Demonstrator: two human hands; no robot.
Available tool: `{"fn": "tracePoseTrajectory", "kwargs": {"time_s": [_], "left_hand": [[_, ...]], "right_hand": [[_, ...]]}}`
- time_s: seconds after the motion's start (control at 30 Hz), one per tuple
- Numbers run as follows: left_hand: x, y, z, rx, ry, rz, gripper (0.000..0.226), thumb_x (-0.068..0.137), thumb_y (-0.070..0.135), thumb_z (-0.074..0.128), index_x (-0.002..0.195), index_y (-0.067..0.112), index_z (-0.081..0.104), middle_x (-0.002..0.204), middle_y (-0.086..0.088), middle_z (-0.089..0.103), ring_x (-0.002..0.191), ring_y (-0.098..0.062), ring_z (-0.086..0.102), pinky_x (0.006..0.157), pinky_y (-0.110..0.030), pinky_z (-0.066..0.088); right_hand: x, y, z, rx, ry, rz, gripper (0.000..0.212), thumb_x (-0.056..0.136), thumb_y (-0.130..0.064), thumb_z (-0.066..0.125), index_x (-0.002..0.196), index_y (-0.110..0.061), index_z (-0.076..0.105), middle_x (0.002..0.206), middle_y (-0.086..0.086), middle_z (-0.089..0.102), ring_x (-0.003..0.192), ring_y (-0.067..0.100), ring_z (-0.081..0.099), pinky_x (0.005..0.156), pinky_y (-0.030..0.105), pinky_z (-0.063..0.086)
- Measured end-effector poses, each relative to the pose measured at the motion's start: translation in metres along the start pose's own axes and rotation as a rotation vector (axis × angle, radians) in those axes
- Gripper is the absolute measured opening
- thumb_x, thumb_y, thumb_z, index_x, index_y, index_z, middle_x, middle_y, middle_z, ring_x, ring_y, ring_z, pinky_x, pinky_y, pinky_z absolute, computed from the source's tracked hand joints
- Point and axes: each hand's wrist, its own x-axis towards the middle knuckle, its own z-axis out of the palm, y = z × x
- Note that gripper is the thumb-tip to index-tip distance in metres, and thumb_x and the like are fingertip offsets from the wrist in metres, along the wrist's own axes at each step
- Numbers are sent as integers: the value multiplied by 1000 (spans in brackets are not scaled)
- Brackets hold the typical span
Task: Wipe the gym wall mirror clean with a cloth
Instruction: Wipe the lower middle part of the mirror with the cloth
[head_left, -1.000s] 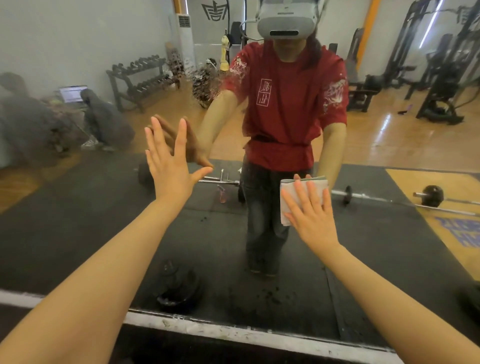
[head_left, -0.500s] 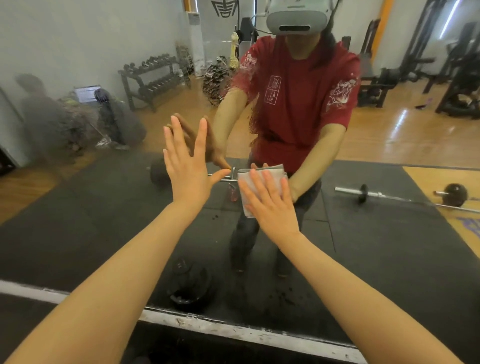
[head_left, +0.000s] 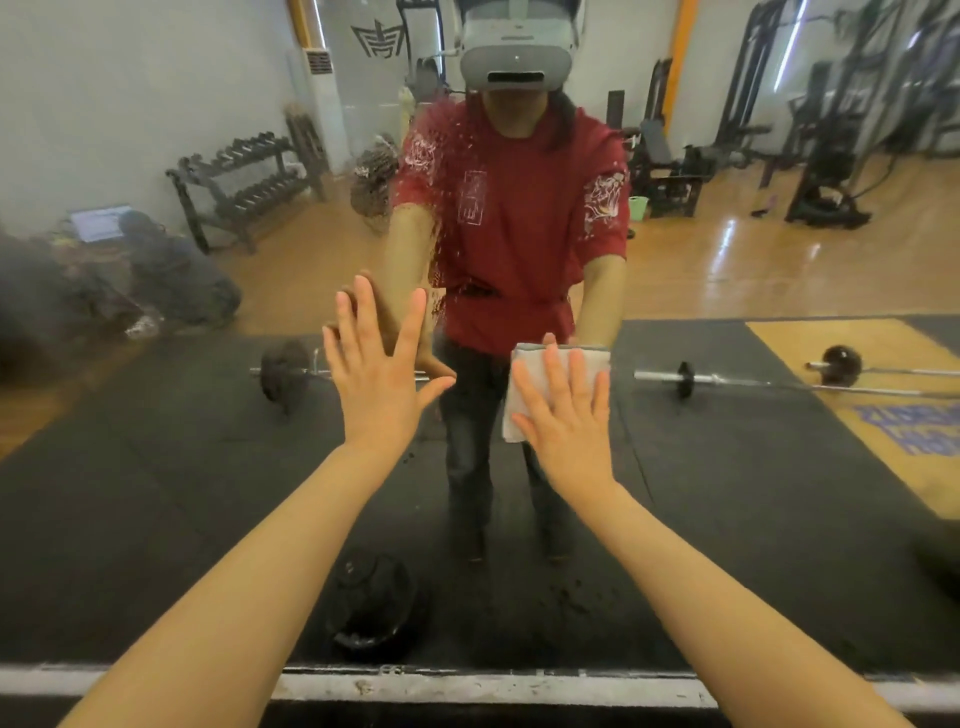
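The wall mirror (head_left: 171, 467) fills the view and reflects the gym and a person in a red shirt. Its left part looks hazy and smeared, and streaks of droplets show near the reflected shirt. My left hand (head_left: 376, 384) lies flat against the glass with fingers spread and straight. My right hand (head_left: 569, 415) presses a folded white cloth (head_left: 519, 384) flat on the mirror with straight fingers, just right of the left hand. Most of the cloth is hidden under the palm.
The mirror's metal bottom frame (head_left: 467, 686) runs along the floor below my arms. Reflected behind me are a barbell (head_left: 727, 382) on black mats, a weight plate (head_left: 374, 597), a dumbbell rack (head_left: 244, 176) and gym machines.
My right hand slid the cloth left across the glass toward the left hand, then back right a little. The left hand stayed flat on the mirror.
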Motion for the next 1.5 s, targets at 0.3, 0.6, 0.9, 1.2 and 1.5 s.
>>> {"fn": "tracePoseTrajectory", "kwargs": {"time_s": [0.3, 0.6, 0.9, 1.2, 1.5], "left_hand": [[-4, -14, -2, 113, 2, 75, 114, 66, 60, 79, 157, 32, 16, 161, -21, 5, 148, -42, 9, 110, -70, 20], [-4, -13, 4, 124, 32, 76, 116, 65, 59, 79, 157, 31, 15, 161, -23, 4, 148, -42, 8, 109, -72, 20], [14, -35, -10, -6, 133, 72, 92, 82, 57, 64, 156, 28, 18, 161, -24, 7, 148, -43, 10, 113, -68, 17], [49, -32, -17, -59, 181, -94, 76, 97, 63, 35, 158, 26, 12, 160, -30, 5, 148, -48, 5, 112, -70, 12], [49, -34, -14, -46, 211, -84, 80, 91, 59, 50, 157, 23, 22, 159, -31, 10, 147, -48, 9, 112, -69, 14]], "right_hand": [[36, 23, -26, -91, 59, 106, 75, 92, -45, 55, 155, -18, 22, 158, 19, 15, 145, 41, 13, 117, 57, 8], [73, -25, -33, -19, 15, 80, 78, 91, -45, 45, 157, -23, 11, 161, 17, 7, 149, 39, 1, 117, 62, 8], [78, 32, -50, -147, 67, 92, 75, 95, -51, 40, 156, -22, 8, 160, 17, 11, 147, 40, 10, 117, 57, 13], [112, -21, -54, -70, 30, 11, 74, 95, -46, 41, 158, -24, 8, 162, 16, 5, 150, 39, 2, 119, 58, 2], [94, 40, -65, -125, 46, 220, 75, 94, -53, 39, 156, -18, 15, 160, 19, 13, 147, 41, 15, 115, 61, 24]]}}
